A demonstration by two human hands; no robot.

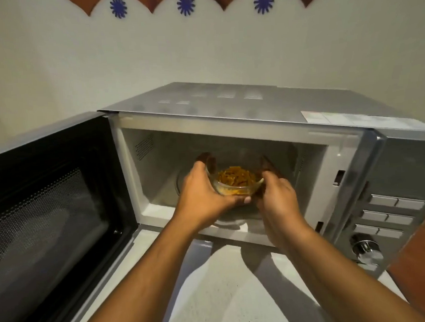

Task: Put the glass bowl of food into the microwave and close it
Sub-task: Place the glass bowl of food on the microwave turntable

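Note:
A small glass bowl [235, 184] of orange-yellow food is inside the cavity of a silver microwave [227, 102], above its glass turntable [180, 185]. My left hand [203, 186] grips the bowl's left side and underside. My right hand [275, 189] grips its right side. Whether the bowl rests on the turntable is hidden by my hands. The microwave door [49, 195] is swung wide open to the left, its dark inner window facing me.
The control panel [388, 212] with buttons and a chrome knob [366, 249] is on the microwave's right. The microwave sits on a white counter [215, 297] against a white wall; a reddish-brown surface [421, 260] lies at the right.

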